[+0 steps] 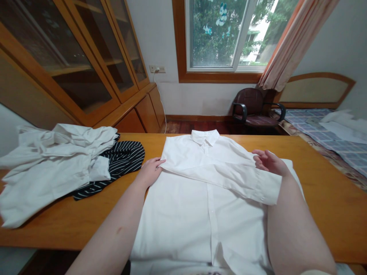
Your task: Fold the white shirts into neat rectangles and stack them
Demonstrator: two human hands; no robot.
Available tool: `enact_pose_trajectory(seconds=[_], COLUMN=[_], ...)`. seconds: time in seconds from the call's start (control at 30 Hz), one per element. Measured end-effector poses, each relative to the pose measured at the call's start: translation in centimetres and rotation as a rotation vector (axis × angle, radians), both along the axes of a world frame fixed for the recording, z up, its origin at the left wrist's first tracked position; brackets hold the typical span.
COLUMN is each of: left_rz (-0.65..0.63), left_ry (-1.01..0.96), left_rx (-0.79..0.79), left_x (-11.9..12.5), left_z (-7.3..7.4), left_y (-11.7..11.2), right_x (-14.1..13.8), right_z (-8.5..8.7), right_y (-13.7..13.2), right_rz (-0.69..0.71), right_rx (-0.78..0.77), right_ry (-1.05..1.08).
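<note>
A white collared shirt lies front up on the wooden table, its collar toward the far edge. One long sleeve is folded across the chest, its cuff pointing right. My left hand grips the shirt's left edge where that sleeve folds over, thumb and fingers closed on the cloth. Over the shirt's right side is my right hand, just beyond the cuff. Its fingers are loosely bent and apart, with nothing seen in them. My right forearm hides part of the shirt's right edge.
Rumpled white clothes and a black striped garment are heaped on the left of the table. Behind stand a glass-doored cabinet, a brown armchair and, at right, a bed.
</note>
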State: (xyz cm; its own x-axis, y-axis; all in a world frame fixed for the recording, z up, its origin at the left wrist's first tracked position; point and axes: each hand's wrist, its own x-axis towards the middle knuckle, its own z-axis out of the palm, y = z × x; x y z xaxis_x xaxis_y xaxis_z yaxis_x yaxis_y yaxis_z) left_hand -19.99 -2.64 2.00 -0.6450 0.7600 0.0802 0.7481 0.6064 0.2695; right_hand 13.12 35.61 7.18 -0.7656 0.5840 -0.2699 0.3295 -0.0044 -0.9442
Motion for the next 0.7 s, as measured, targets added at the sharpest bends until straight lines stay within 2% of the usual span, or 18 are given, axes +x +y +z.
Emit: enact_pose_trajectory(seconds=[0.1, 0.2, 0.27, 0.33, 0.43, 0.6, 0.7], left_rz=[-0.005, -0.011, -0.011, -0.026, -0.077, -0.073, -0.063], left_ry=[0.001, -0.008, -0.011, -0.018, -0.049, -0.077, -0.074], left_rx=[-0.003, -0.007, -0.009, -0.005, 0.041, 0.022, -0.021], left_x=[0.1, 0.3, 0.4, 0.3, 0.1, 0.4, 0.6], left_z=[0.1, 0.4, 0.5, 0.6, 0.5, 0.4, 0.4], left_y=[0.0, 0.0, -0.1, -0.3, -0.5, -0.3, 0.0], right_x=[0.4, 1.4, 2.0, 2.1, 1.6, 1.2, 1.8], right_z=[-0.2, -0.5, -0.6, -0.6, -0.4, -0.4, -0.3], right_y=[0.4, 0.8, 0.9, 0.9, 0.8, 0.8, 0.5], right_rz=[-0.166, -0.348, -0.402, -0.412, -0.37, -0.044, 0.019], right_rx=[0.103, 0.172, 0.192, 0.169, 0.083, -0.075, -0.166], right_ry=[0.046, 0.284, 0.45, 0.518, 0.398, 0.03, -0.088])
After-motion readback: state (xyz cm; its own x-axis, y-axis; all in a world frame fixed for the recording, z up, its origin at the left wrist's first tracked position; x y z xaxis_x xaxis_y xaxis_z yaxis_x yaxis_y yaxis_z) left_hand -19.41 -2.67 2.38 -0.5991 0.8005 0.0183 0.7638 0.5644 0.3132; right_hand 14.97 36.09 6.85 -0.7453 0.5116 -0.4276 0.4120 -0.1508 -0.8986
